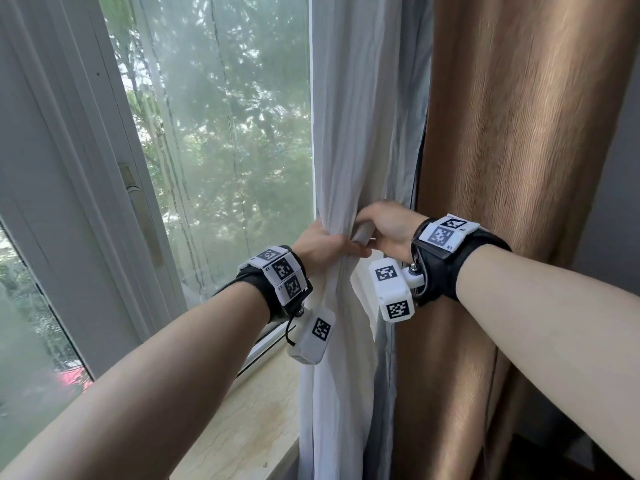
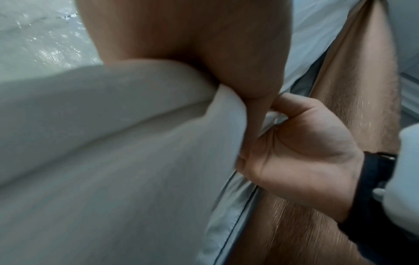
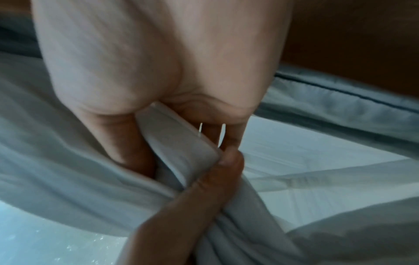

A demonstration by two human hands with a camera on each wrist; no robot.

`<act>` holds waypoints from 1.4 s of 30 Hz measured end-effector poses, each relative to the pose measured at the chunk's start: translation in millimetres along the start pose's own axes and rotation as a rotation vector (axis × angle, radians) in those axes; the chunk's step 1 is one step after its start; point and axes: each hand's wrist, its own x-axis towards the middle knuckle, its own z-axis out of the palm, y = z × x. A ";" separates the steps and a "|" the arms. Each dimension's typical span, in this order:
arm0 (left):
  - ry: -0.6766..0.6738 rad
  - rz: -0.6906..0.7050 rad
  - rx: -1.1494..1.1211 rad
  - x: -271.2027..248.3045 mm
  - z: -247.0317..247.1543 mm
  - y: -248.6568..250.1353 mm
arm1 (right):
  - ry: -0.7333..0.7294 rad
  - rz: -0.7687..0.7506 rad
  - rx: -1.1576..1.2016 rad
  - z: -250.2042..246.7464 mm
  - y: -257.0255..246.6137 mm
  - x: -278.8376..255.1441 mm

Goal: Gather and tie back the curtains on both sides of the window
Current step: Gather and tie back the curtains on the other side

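A white-framed window (image 1: pixel 104 188) with blurred green trees behind sheer netting is seen left of the hands, above a beige stone sill (image 1: pixel 249 420). The gathered white fabric curtain (image 1: pixel 349 140) is gripped by the left hand (image 1: pixel 323 247). Only in the right wrist view is a flat white fabric band (image 3: pixel 179 136) seen pinched by the right hand (image 1: pixel 389 230). A brown ribbed drape (image 1: pixel 519 168) hangs just right of it. Writing on the wrist markers cannot be read.
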 end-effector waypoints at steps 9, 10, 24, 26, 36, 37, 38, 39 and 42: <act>-0.009 -0.032 -0.004 -5.3 -6.1 2.5 | 0.194 0.022 -0.022 -10.5 -0.3 5.4; -0.032 -0.023 -0.019 -6.3 -5.4 2.8 | 0.152 0.048 -0.010 -8.5 -0.8 3.9; -0.005 -0.082 -0.036 2.6 -9.8 4.8 | 0.065 -0.030 -0.024 -4.8 9.2 3.8; 0.022 0.002 -0.043 2.1 -9.0 7.2 | 0.043 -0.032 0.019 -4.5 9.8 3.0; 0.005 0.021 -0.117 -0.5 -2.6 8.3 | -0.114 -0.054 0.196 -17.5 -1.8 -11.1; 0.022 0.004 -0.120 -1.1 -2.9 9.1 | -0.056 -0.052 0.239 -21.1 -2.1 -8.3; 0.033 -0.009 -0.125 -1.9 -2.9 10.0 | 0.003 -0.057 0.273 -24.4 -2.1 -5.7; 0.039 -0.018 -0.131 -2.4 -2.7 10.9 | 0.061 -0.071 0.272 -26.9 -2.1 -4.1; 0.013 -0.043 -0.145 -5.2 -3.1 13.2 | 0.167 -0.090 0.140 -28.7 2.3 2.7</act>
